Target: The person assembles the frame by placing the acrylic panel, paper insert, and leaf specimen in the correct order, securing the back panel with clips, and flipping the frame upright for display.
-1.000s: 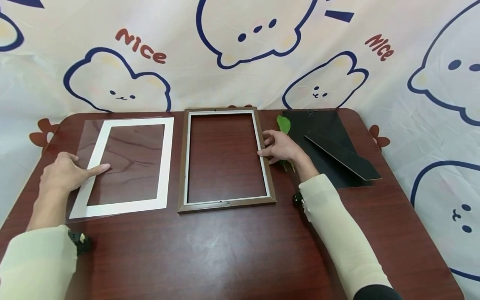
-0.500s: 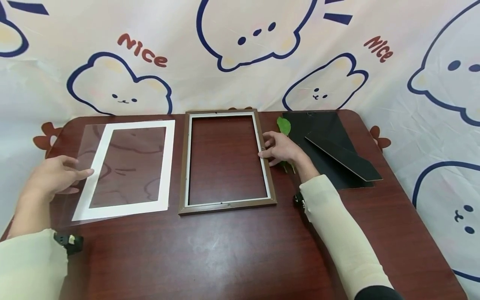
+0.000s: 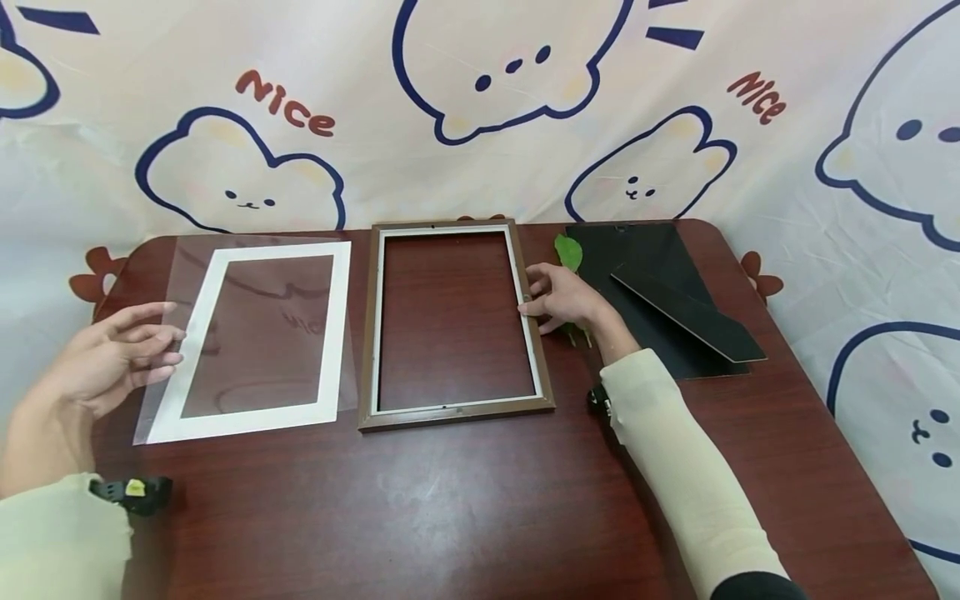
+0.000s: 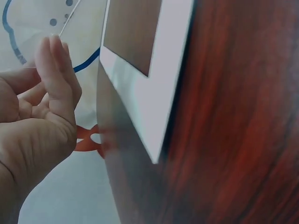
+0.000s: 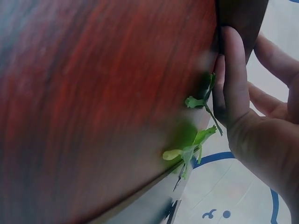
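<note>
My left hand (image 3: 112, 358) pinches the left edge of a clear plastic sheet (image 3: 168, 325) between thumb and fingers. The sheet overlaps a white mat (image 3: 325, 333) with a rectangular window; which lies on top I cannot tell. To the right lies a brown picture frame (image 3: 366, 333) without a back, the table showing through it. My right hand (image 3: 566, 297) grips the frame's right side, thumb on the upper face and fingers along the outer edge. In the right wrist view, those fingers (image 5: 235, 70) lie against the frame (image 5: 240, 14).
A black backing board (image 3: 637, 242) with its stand flap (image 3: 686, 312) raised lies at the right. Green leaves (image 3: 568, 251) lie between it and the frame, partly behind my right hand. A patterned cloth (image 3: 480, 167) hangs behind the brown table (image 3: 420, 517).
My left hand has moved left off the mat and turned to pinch the clear sheet's edge. Reflections on the sheet have shifted, and its edge now shows right of the mat. The right hand stays.
</note>
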A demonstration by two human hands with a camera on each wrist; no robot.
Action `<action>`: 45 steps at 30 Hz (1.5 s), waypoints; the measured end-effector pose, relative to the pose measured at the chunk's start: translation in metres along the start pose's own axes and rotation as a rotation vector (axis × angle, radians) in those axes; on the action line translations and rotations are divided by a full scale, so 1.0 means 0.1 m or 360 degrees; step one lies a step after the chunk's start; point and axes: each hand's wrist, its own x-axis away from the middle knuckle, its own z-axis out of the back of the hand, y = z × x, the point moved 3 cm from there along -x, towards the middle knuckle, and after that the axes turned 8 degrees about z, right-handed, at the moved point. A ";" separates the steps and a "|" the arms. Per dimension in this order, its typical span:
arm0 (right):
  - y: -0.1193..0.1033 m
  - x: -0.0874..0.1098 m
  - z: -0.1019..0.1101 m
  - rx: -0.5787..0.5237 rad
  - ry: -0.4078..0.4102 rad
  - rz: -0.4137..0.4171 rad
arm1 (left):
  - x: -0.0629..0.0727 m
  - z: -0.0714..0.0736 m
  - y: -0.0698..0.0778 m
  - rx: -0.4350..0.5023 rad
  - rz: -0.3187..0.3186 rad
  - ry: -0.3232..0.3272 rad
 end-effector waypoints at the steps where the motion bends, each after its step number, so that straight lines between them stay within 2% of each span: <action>1: 0.01 0.00 0.00 -0.0006 -0.0002 0.0001 | 0.00 0.00 -0.01 0.0023 -0.0006 0.0003; 7: -0.02 0.00 0.01 -0.0036 -0.0013 0.0003 | 0.01 0.00 -0.05 0.0036 -0.0054 0.0073; 11: -0.01 0.01 0.01 -0.0045 -0.0025 0.0004 | 0.02 0.00 -0.06 0.0107 -0.0120 0.0064; 14: 0.02 0.01 0.03 -0.0084 -0.0023 0.0007 | 0.00 -0.05 -0.04 0.0180 -0.0172 0.0008; 21: 0.05 0.01 0.05 -0.0146 -0.0017 0.0022 | -0.06 -0.31 0.00 0.0114 -0.0154 -0.0061; 30: 0.08 0.03 0.06 -0.0248 -0.0008 0.0025 | -0.21 -0.70 0.01 0.0136 -0.0140 -0.0298; 41: 0.07 0.02 0.07 -0.0270 -0.0023 0.0015 | -0.31 -0.99 -0.01 0.0103 -0.0108 -0.0392; 45: 0.06 0.03 0.06 -0.0271 -0.0028 0.0016 | -0.33 -1.10 -0.03 0.0010 -0.0083 -0.0343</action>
